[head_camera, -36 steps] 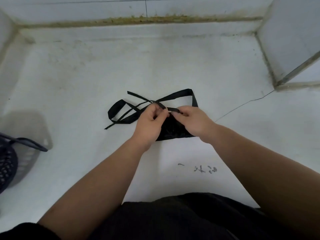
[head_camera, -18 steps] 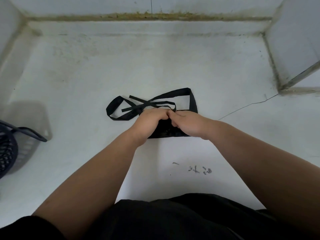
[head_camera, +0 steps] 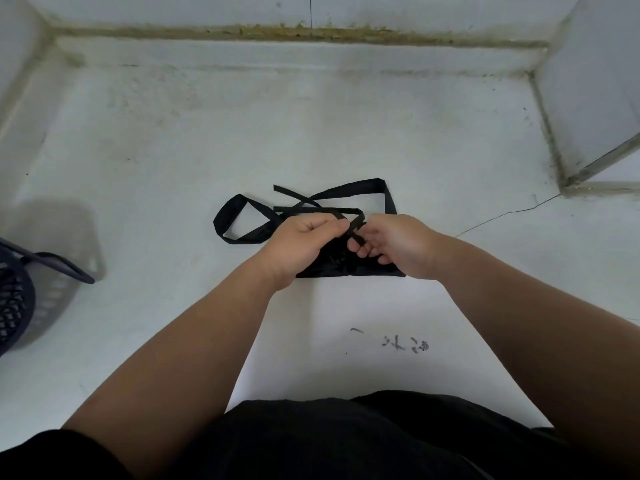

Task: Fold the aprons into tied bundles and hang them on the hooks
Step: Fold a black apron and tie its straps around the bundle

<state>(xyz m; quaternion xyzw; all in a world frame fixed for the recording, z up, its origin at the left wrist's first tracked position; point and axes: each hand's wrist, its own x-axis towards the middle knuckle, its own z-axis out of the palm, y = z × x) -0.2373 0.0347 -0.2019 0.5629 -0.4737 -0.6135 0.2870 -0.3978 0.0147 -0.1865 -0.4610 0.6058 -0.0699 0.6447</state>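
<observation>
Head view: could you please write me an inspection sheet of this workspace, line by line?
Surface: white surface, stained, with a thin crack and pen marks.
Job's things: one black apron, folded flat; its straps lie loose and crossed behind it.
Clutter: dark basket at the left edge.
Hands: left hand pinches the straps; right hand curls round them.
Cables: nothing seen.
Surroundings: tiled walls with a dirty seam; no hooks seen.

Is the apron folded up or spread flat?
Folded: the apron is a small compact bundle on the white surface, its straps looped loose beyond it.
</observation>
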